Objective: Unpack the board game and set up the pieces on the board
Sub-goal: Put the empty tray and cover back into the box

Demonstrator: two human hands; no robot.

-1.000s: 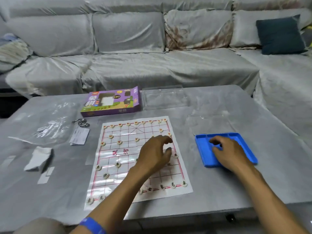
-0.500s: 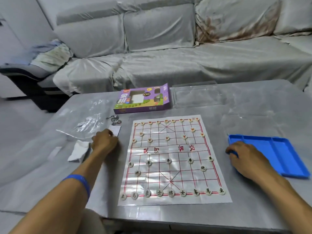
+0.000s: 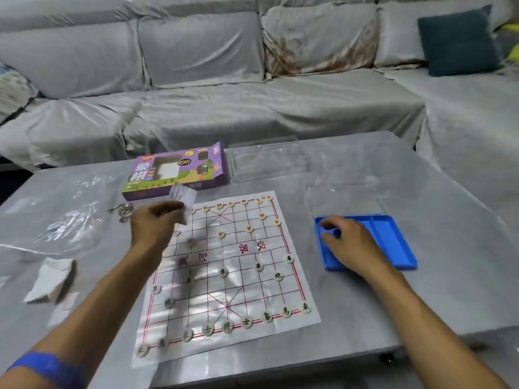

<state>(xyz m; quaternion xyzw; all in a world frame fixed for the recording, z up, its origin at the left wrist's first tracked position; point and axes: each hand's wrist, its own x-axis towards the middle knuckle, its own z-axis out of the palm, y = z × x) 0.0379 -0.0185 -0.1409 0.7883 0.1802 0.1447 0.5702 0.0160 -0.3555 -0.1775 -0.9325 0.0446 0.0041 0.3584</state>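
Note:
A white paper board [image 3: 238, 279] with a red grid lies on the grey table, with round cream pieces [image 3: 246, 322] lined up along its near and far rows. My left hand [image 3: 153, 224] hovers over the board's far left corner, shut on a small white paper slip [image 3: 183, 198]. My right hand [image 3: 346, 242] rests on the left end of the blue tray [image 3: 393, 237], fingers curled over its rim. The purple game box [image 3: 175, 171] lies behind the board.
A clear plastic lid [image 3: 266, 161] sits behind the board's right side. Crinkled clear plastic wrap [image 3: 59, 220], a metal wire puzzle [image 3: 120, 210] and a torn white wrapper [image 3: 52, 279] lie at the left. A covered grey sofa [image 3: 252, 102] stands beyond the table.
My left hand went from the board to the paper slip at the left, picked it up and now lifts it over the board's far left corner. My right hand stayed at the tray.

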